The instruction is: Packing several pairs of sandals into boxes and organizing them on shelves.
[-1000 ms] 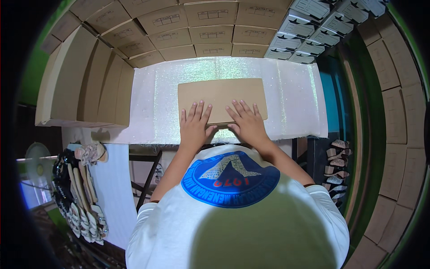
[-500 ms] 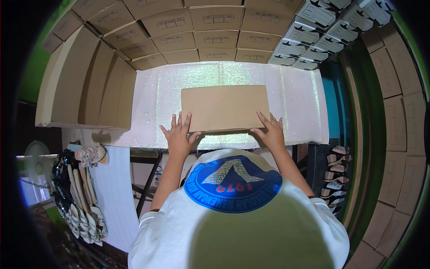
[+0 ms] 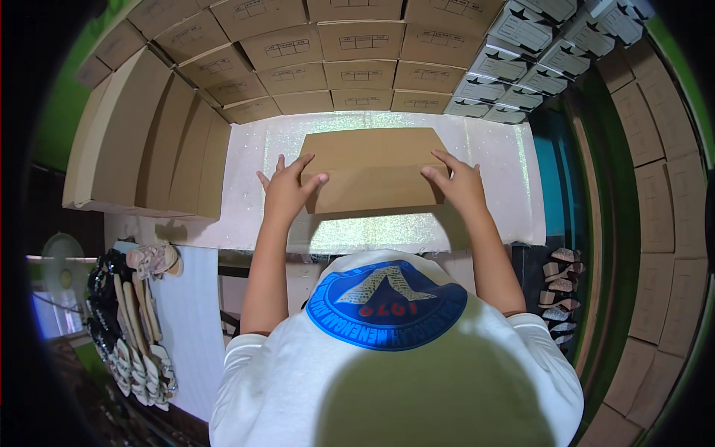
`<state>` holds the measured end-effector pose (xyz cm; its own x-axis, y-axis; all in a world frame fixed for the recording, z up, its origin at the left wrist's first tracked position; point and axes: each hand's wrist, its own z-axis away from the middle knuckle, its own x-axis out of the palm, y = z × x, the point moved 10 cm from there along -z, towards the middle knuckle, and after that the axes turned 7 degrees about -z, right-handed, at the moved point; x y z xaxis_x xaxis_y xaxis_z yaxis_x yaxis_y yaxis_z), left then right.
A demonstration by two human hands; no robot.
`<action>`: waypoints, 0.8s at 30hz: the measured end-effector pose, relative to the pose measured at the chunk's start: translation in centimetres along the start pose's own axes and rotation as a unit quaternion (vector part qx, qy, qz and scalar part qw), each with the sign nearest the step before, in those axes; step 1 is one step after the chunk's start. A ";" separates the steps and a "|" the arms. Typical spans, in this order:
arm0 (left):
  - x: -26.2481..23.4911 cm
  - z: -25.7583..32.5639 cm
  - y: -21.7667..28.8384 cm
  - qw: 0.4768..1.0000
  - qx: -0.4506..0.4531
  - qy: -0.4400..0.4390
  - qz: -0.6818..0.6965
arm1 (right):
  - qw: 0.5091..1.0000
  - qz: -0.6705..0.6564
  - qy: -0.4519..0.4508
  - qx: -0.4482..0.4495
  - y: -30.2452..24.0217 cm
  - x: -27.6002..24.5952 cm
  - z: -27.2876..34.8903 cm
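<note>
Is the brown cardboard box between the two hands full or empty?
Cannot tell: the cardboard box, between the left hand and right hand, shows only plain brown panels, nothing inside.

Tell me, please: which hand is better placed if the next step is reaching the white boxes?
Probably the right hand: it is at the right end of the brown box, nearer the white boxes at back right. The left hand is at the opposite end.

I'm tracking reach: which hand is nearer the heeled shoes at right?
Right: the right hand is left of the heeled shoes; the left hand is farther left, across the box.
</note>
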<state>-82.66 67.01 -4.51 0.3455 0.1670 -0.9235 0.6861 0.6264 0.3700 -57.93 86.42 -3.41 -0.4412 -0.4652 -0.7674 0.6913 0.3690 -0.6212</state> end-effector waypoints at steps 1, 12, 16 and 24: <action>-0.5 -0.5 0.3 1.000 -0.001 0.002 -0.001 | 1.000 -0.001 0.000 -0.003 0.0 0.2 -0.8; -2.1 -1.3 4.3 0.944 0.101 0.254 -0.184 | 0.947 0.182 0.148 -0.220 -4.8 0.5 -2.9; -2.3 -0.5 5.2 0.961 0.104 0.159 -0.202 | 0.953 0.181 0.037 -0.240 -5.6 0.4 -1.9; -2.2 -1.2 5.1 0.955 0.108 0.039 -0.274 | 0.933 0.261 -0.032 -0.245 -4.8 0.3 -2.4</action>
<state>-80.67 70.71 -0.68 -0.1454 -0.0795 -0.9862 0.8694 0.4655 -0.1657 -62.79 86.45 -1.07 -0.0718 -0.1615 -0.9843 0.4511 0.8749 -0.1765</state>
